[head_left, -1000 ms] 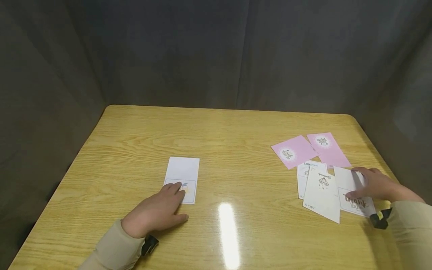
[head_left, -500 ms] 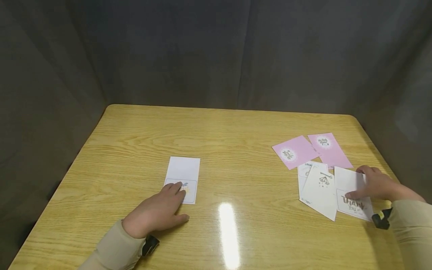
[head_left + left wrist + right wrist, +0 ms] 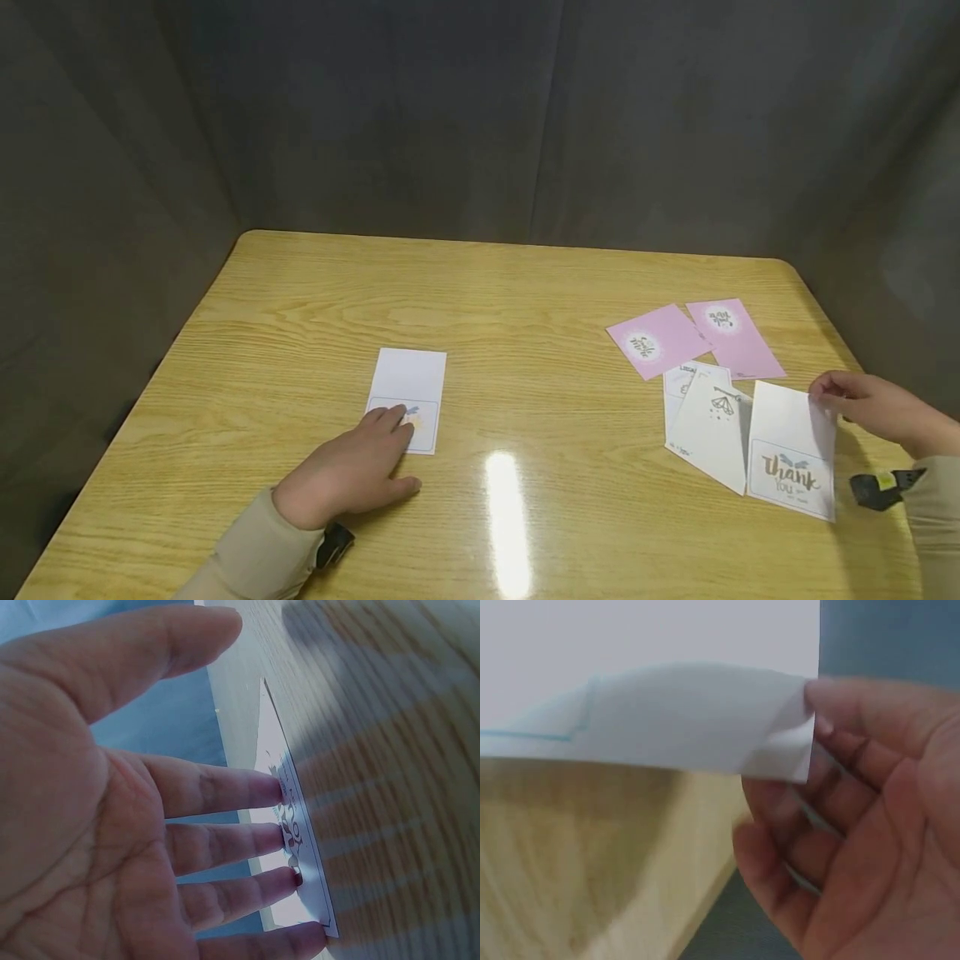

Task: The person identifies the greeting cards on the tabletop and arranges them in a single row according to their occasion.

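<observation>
A dark grey curtain (image 3: 375,117) hangs behind the wooden table (image 3: 525,317), where a person in pale sleeves (image 3: 258,546) has both arms out. The left hand (image 3: 347,471) lies with its fingers straight and slightly spread, the thumb well apart, fingertips resting on the lower half of a white card (image 3: 407,373) at the table's left. Over on the right, the right hand (image 3: 885,410) pinches the upper right corner of a thank-you card (image 3: 789,423) between thumb and fingers. I see that corner raised off the wood; whether the bottom edge touches, I can't tell. Just beside it a cream card (image 3: 708,437) partly covers another printed card (image 3: 677,392). Beyond those lie two pink cards (image 3: 663,337), their corners meeting. The smallest thing I notice is the thank-you card's lettering (image 3: 791,477), sitting inside a thin blue outline.
</observation>
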`<state>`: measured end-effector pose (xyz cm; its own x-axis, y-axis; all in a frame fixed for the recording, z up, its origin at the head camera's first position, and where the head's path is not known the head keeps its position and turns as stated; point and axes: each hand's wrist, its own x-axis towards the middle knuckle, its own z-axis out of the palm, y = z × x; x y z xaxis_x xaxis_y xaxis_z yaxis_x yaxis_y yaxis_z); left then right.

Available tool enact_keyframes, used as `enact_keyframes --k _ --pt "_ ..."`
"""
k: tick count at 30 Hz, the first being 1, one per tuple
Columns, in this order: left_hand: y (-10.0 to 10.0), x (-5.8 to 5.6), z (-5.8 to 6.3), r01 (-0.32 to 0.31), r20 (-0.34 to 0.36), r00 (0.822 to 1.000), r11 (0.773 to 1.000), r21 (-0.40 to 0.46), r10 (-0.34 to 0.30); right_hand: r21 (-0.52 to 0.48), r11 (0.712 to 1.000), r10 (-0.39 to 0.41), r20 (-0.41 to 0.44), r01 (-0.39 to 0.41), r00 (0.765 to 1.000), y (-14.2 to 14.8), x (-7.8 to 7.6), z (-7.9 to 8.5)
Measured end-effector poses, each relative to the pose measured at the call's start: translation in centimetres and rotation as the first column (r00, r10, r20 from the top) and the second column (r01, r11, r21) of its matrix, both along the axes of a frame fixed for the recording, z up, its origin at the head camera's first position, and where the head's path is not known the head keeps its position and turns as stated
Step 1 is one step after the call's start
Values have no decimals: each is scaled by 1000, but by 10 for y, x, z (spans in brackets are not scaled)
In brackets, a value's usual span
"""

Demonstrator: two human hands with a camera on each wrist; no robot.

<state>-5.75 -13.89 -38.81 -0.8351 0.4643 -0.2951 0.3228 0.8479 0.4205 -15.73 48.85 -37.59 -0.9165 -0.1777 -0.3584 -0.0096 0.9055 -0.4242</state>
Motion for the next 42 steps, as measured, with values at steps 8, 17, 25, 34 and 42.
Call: enact_keyframes --k 8,17,25,34,42 --pt "-2 -1 4 4 -11 1000 1000 -18 -4 -208 978 -11 35 18 999 0 7 11" --pt "-2 0 5 -1 -5 1000 1000 -15 1 -369 929 14 -3 -14 1000 -13 0 19" --pt "2 -1 4 15 -2 1000 1000 -13 -15 -617 786 4 -71 -47 997 -37 -12 21" --pt "0 -2 4 -5 1 1000 1000 -5 5 -647 762 -26 -20 7 999 -78 -33 23" --pt "0 0 5 1 -12 1000 1000 -3 -1 -600 799 -2 32 20 999 -114 -38 12"
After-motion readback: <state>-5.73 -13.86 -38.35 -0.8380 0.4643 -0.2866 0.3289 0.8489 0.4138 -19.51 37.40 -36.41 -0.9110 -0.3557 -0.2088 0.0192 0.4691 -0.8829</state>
